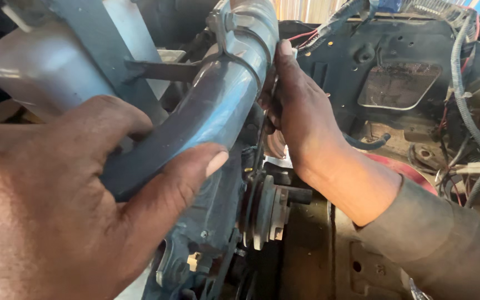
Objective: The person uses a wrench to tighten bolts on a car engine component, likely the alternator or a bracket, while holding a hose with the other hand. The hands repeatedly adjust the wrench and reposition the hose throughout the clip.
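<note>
While two hands (56, 205) (301, 111) grip one blue pipe (218, 105).

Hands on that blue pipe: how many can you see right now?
2. The left hand wraps the lower bend of the blue pipe, thumb across its front. The right hand presses against the pipe's right side near the clamp. No others show.

Black firewall (395, 50), wiring (462, 72), corrugated wall (306, 8), daylight

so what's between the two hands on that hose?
Head view: a stretch of the curved blue-grey hose with a metal clamp band around it lies between the left hand and right hand.
</note>
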`<state>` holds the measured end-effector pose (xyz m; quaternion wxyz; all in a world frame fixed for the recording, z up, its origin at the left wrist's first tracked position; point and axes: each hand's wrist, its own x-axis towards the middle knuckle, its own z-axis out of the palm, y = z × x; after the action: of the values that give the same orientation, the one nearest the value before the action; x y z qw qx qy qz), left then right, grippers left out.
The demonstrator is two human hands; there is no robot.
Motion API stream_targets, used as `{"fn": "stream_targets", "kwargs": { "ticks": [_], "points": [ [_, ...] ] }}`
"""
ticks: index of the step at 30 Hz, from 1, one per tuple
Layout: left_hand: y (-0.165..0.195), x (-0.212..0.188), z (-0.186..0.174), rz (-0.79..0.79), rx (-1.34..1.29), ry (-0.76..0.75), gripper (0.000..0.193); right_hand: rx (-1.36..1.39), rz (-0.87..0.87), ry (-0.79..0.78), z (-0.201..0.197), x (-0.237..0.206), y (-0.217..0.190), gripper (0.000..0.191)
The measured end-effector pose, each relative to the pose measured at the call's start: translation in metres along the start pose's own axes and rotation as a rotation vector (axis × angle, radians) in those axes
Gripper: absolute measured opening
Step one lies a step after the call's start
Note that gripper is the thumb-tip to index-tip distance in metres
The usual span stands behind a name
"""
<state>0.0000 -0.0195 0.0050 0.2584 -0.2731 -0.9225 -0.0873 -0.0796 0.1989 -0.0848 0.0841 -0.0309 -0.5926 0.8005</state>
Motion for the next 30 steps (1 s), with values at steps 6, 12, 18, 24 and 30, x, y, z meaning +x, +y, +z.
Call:
{"fn": "stream_targets", "kwargs": {
  "ticks": [6,12,18,24,30],
  "points": [
    [0.002,0.002,0.001,0.048,-0.042,0.057,0.036,-0.201,-0.224,-0.105,-0.007,-0.034,0.018,0.053],
    [0.005,0.0,-0.001,0.025,-0.055,0.08,0.035,-0.133,-0.306,-0.245,-0.005,-0.079,0.043,0.039],
    [0.002,0.0,0.0,0.08,-0.097,0.084,0.034,-0.422,-0.622,-0.53,-0.005,-0.1,0.044,0.036],
    [0.0,-0.001,0.0,0.108,-0.049,0.095,0.037,-0.411,-0.53,-0.5,-0.007,-0.102,0.051,0.032],
    [-0.001,-0.002,0.002,0.108,-0.079,0.118,0.038,-0.393,-0.646,-0.508,-0.008,-0.112,0.067,0.03]
  ]
}}
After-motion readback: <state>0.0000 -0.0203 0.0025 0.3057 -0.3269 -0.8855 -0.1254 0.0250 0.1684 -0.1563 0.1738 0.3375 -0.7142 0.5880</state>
